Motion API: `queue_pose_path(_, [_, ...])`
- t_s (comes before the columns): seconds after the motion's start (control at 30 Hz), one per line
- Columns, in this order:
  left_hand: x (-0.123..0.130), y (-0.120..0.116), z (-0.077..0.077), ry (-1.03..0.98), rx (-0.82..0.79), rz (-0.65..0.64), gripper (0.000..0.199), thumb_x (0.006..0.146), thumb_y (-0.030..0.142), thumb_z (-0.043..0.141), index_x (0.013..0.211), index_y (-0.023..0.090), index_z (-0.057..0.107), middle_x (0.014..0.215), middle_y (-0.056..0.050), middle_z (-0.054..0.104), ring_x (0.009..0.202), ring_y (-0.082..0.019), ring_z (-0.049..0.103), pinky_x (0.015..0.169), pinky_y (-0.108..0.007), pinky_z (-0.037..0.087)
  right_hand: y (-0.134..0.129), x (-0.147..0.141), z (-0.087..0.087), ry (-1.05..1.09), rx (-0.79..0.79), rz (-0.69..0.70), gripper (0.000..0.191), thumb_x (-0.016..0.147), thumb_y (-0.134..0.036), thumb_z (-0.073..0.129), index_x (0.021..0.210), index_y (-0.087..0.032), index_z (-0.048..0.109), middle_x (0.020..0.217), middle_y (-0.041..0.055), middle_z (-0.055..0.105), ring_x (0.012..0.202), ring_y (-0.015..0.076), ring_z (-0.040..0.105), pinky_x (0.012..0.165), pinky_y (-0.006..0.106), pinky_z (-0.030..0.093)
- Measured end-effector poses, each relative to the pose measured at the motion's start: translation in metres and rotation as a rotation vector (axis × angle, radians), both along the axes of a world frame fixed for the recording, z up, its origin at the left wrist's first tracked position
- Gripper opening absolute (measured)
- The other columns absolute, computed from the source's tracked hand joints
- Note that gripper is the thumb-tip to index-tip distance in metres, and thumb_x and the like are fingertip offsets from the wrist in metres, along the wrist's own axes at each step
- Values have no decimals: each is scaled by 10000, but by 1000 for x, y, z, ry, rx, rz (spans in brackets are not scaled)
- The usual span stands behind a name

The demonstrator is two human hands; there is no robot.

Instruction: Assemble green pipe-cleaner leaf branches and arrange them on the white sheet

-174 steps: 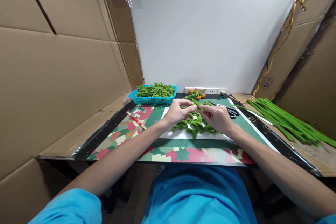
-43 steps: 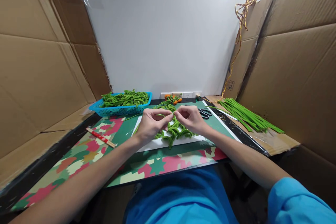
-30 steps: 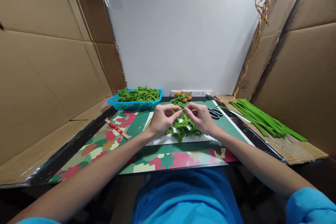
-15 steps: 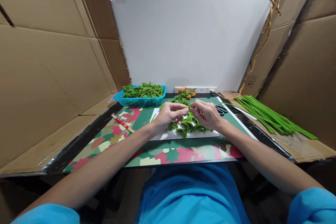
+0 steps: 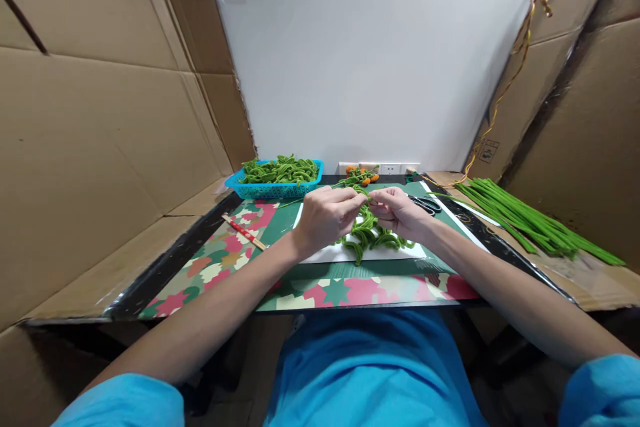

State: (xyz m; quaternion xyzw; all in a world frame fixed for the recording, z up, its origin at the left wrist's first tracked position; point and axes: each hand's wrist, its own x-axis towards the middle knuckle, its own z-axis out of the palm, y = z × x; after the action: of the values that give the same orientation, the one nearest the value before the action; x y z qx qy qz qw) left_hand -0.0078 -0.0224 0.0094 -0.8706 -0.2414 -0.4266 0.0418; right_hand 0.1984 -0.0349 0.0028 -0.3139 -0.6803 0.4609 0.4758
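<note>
My left hand (image 5: 327,215) and my right hand (image 5: 397,211) meet over a white sheet (image 5: 325,255), fingertips almost touching. Both are closed in a pinch on a small piece of green pipe cleaner (image 5: 369,199), mostly hidden by the fingers. Below them, several curled green pipe cleaner pieces (image 5: 364,237) lie in a loose heap on the sheet. Black-handled scissors (image 5: 426,205) rest just beyond my right hand, partly covered by it.
At the back left stands a blue basket (image 5: 273,191) heaped with curled green pieces. Orange-tipped green stems (image 5: 363,176) lie near the wall sockets (image 5: 391,169). Long green pipe cleaners (image 5: 537,219) are bundled at right. Red-wrapped chopsticks (image 5: 245,232) lie left. Cardboard walls (image 5: 100,127) flank the table.
My left hand has rolled over so its back faces up more, and its fingers have closed further. Both hands stay together over the sheet. The whole view has shifted slightly.
</note>
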Motion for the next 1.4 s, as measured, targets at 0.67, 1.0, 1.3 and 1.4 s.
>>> queue_pose_path(0.67, [11,-5,1,-418,-878,-234,355,763,459,900,864,123,845,671,-35,710,477,-114,582,439,-220,431,0,18,-15,-332,704,-297,297,1038,-467,595,853,-239,640,717,5,580,602,154,439,615,307,341])
queue_pose_path(1.0, [10,-2,4,-366,-453,-153,200,871,337,810,865,147,872,779,-68,754,539,-104,584,479,-222,437,-3,-8,-7,-3,145,-152,575,953,-732,599,665,-269,413,565,-89,274,447,92,213,410,274,224])
queue_pose_path(1.3, [9,10,-12,-301,-615,-81,315,865,448,826,882,134,836,720,-57,771,481,-136,634,452,-230,459,4,7,-14,-192,438,-286,350,962,-471,651,737,-214,579,603,-42,438,555,116,349,526,273,259])
queue_pose_path(1.4, [7,11,-12,-292,-638,-84,331,890,460,796,874,131,823,691,-51,755,464,-135,628,448,-231,467,7,10,-20,-272,552,-288,200,950,-335,638,794,-214,609,607,-52,472,553,115,370,560,273,296])
